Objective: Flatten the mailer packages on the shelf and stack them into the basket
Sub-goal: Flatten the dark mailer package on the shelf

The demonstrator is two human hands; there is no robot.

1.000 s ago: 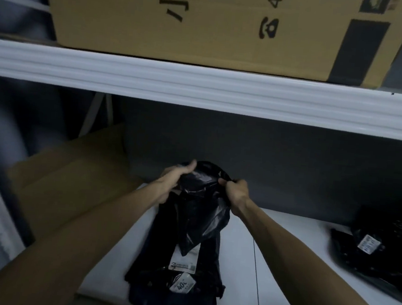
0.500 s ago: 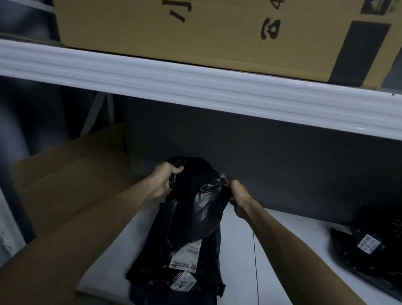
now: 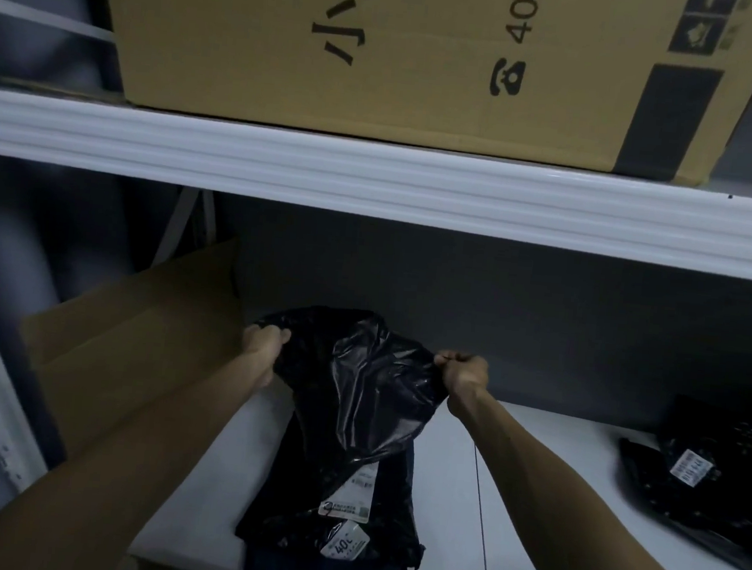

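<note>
"Mailer package (image 3: 369, 398), where have you got it?"

"Over the lower shelf (image 3: 552, 482), lifted by its far edge, with its near end trailing on the pile of dark mailers (image 3: 335, 526). My left hand (image 3: 264, 343) is curled round one corner and my right hand (image 3: 462, 374) pinches the other, the film stretched between them."

"How do you flatten it cleanly?"

"I'd pull evenly with both hands so the bulge in the middle spreads. Then I'd lay it square on the pile and press the air out toward the edges with flat palms. That glossy film will probably slip, so the grip should be firm."

"Anything you can't see?"

"The basket is nowhere in view. The pile's near end runs off the bottom of the frame, so I can't count it. It's dim, too. More mailers (image 3: 703, 477) sit well apart on the right, half in shadow, and I can't read their labels. Whether the one I'm holding has anything inside, I cannot tell"
</note>
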